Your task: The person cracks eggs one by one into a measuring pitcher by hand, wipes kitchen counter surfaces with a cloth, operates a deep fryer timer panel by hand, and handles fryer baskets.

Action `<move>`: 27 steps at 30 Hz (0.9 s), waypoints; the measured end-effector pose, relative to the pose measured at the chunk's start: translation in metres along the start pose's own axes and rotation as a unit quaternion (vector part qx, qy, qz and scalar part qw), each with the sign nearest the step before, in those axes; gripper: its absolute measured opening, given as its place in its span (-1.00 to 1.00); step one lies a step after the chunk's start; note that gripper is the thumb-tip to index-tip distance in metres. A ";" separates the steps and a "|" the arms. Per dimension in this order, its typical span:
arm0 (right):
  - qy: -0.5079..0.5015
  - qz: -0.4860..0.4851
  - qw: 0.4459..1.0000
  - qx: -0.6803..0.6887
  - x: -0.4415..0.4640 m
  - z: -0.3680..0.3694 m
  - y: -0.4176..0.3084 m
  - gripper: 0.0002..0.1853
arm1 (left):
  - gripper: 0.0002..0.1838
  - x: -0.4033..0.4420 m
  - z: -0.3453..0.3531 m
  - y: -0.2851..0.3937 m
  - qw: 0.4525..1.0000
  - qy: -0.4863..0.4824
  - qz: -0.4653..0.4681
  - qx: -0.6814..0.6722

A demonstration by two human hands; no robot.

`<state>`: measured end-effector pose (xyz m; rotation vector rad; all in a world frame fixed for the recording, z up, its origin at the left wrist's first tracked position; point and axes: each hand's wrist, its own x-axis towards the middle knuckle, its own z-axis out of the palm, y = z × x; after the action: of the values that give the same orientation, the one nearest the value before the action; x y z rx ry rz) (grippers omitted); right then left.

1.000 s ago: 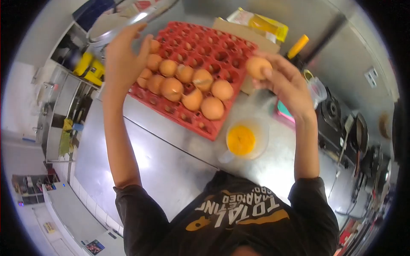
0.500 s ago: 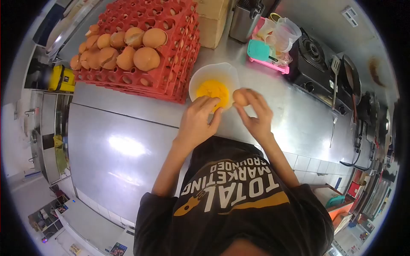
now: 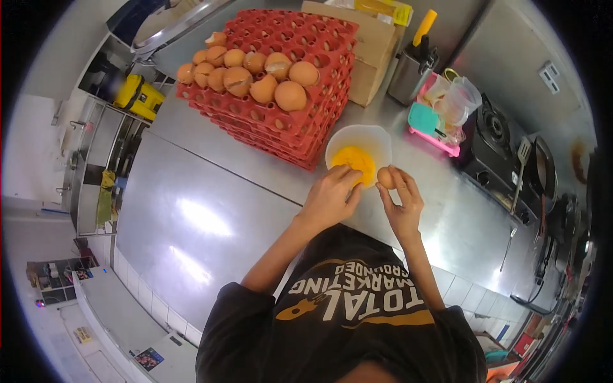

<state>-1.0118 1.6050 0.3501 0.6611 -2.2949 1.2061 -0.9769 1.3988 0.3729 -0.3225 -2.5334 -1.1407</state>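
A translucent white bowl (image 3: pixel 340 137) stands on the steel counter with yellow beaten-looking egg (image 3: pixel 355 161) in it. My left hand (image 3: pixel 331 199) reaches over its near rim, fingers curled and drawn toward the thumb. Whatever those fingers hold, if anything, is hidden. At the bowl's right side, my right hand (image 3: pixel 405 203) pinches a brown egg (image 3: pixel 385 177) between thumb and fingertips; whether its shell is whole I cannot tell. Up to the left, a stack of red egg trays (image 3: pixel 325 83) carries several brown eggshells (image 3: pixel 290 96), some visibly broken.
Behind the bowl are a cardboard box (image 3: pixel 367 60) and a metal utensil holder (image 3: pixel 408 76). A pink basket (image 3: pixel 440 145) with plastic containers sits to the right, beside a black gas stove (image 3: pixel 488 150) with a spatula (image 3: pixel 520 169). The steel counter (image 3: pixel 185 210) extends left.
The camera view has turned, so the counter and its contents appear farther right and lower. Both hands remain at the bowl, with the egg still in my right fingers.
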 end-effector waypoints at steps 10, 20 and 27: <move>-0.019 0.035 0.999 0.023 0.009 0.000 0.003 -0.54 | -0.39 0.062 -0.110 0.010 0.913 0.297 0.067 0.273; -0.046 0.050 0.997 0.045 0.005 0.004 0.007 -0.52 | -0.32 0.057 -0.141 -0.016 0.918 0.289 0.066 0.262; -0.042 0.058 0.996 0.044 0.004 0.004 0.009 -0.52 | -0.31 0.059 -0.162 -0.034 0.909 0.341 0.052 0.233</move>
<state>-1.0214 1.6053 0.3451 0.6279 -2.3904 1.3628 -1.0076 1.2584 0.4736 0.0660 -2.0264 -0.4519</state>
